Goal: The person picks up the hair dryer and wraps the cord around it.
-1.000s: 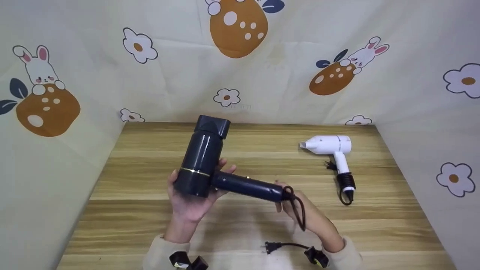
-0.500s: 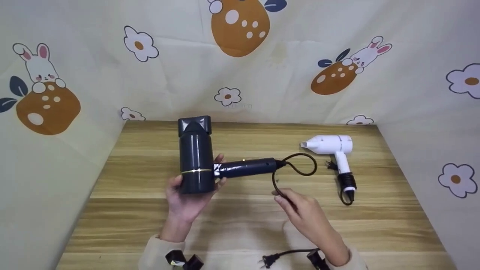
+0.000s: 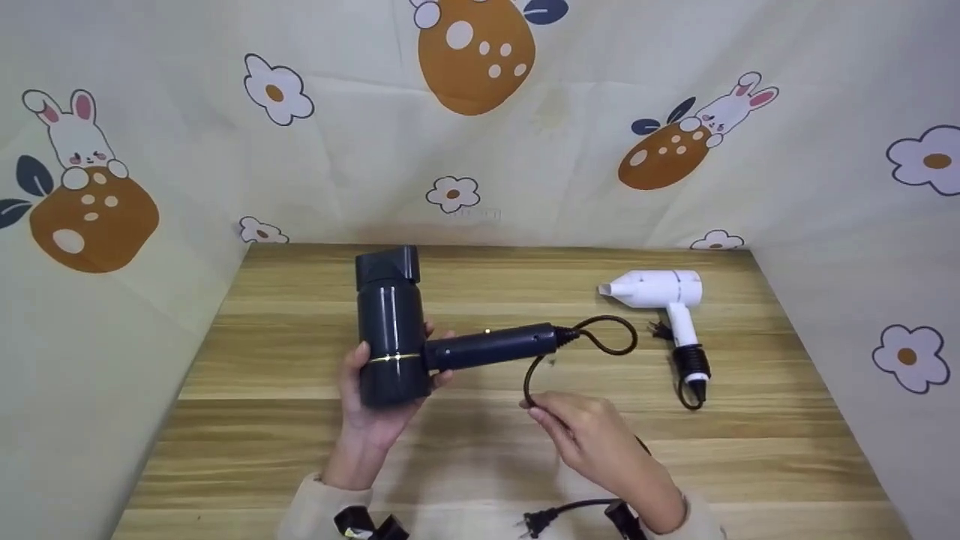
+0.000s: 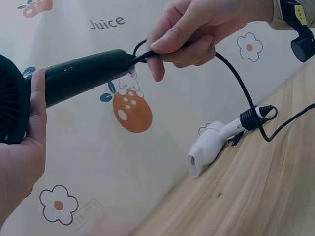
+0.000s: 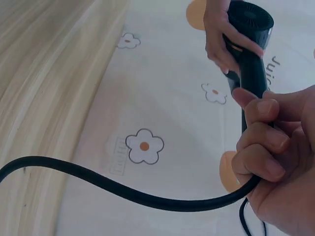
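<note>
The left hand (image 3: 375,426) gripped the barrel of the dark hair dryer (image 3: 391,319), first of two, above the tabletop (image 3: 247,435); some fingers were partly hidden behind it. The right hand (image 3: 592,427) pinched the cord (image 5: 182,204), covering part. The white hair dryer (image 3: 660,289) lay farthest right.

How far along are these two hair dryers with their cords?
The white hair dryer looks done: its wound cord circles the white handle. In hand is the dark hair dryer: the left hand holds it while the right hand pinches its loose cord. What's left, I'd guess, is winding that one too, since no turns circle the dark handle yet.
</note>
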### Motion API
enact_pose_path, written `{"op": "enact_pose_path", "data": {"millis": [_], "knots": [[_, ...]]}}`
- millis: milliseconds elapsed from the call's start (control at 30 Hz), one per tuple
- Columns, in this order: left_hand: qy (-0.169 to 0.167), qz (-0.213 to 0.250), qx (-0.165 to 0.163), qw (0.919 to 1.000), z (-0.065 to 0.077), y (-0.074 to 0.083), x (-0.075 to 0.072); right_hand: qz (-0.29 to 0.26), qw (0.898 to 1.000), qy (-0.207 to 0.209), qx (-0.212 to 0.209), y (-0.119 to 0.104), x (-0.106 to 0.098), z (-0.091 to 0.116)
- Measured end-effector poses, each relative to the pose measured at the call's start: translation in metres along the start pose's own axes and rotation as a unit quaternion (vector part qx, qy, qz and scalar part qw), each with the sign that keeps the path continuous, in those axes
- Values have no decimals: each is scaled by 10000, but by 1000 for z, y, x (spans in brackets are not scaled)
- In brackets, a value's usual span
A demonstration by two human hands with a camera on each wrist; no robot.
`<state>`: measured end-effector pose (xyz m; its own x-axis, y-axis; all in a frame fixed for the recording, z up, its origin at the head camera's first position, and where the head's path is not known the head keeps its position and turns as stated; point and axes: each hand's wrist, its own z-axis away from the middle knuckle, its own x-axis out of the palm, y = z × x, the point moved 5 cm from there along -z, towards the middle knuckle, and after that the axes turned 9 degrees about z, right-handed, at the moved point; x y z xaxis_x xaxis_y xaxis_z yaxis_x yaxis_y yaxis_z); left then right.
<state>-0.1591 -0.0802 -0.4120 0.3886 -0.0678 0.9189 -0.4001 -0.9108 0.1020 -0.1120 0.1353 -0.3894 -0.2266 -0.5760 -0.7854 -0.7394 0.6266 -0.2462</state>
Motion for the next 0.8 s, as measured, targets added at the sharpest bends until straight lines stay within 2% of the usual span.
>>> {"op": "enact_pose_path", "data": {"millis": [100,200,367,500,567,667,800], "knots": [[114,-19,57,9999,1,0,-3,-126,9986,-367,-371,-12,7,-1],[244,-53,133,9996,1,0,-6,-234,9957,-438,-785,-23,9,-2],[474,-332,79,9983,3,1,-9,-460,9919,-176,-1170,-25,-3,-4],[579,-904,-82,9942,4,3,-11,-558,9895,372,-1281,-12,-26,-8],[548,-1047,-205,9928,6,5,-12,-536,9882,755,-1219,-2,-39,-10],[308,-999,-434,9936,9,5,-11,-626,9862,1237,-900,16,-56,-13],[-248,-951,-674,9929,9,0,-4,-594,9874,1464,64,40,-66,-18]]}}
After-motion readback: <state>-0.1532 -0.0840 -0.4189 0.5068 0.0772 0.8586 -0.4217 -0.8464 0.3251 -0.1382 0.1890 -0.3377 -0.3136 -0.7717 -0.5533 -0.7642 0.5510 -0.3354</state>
